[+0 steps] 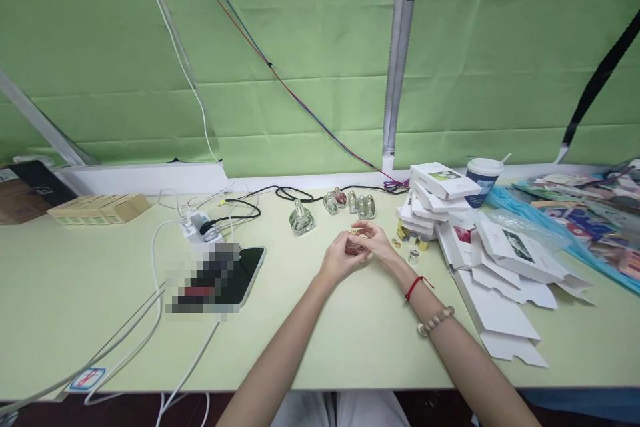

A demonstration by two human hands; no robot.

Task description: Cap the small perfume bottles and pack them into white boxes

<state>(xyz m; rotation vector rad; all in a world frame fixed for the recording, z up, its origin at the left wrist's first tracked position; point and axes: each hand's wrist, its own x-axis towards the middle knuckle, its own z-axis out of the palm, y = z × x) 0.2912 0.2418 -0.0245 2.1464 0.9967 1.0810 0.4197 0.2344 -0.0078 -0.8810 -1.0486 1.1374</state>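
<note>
A small glass perfume bottle with a dark red tint is held low over the table by my left hand, whose fingers wrap round its side. My right hand is closed at the top of the same bottle, where a bit of gold shows between the fingers. Its fingertips partly hide the bottle's neck. Behind my hands stand several glass bottles, and a larger clear bottle is to their left. Gold and silver caps and small gold rings lie right of my right hand.
White cartons are piled on the right, near a lidded paper cup and a blue plastic bag. A tablet, a power strip and loose cables are on the left. Small tan boxes stand at far left.
</note>
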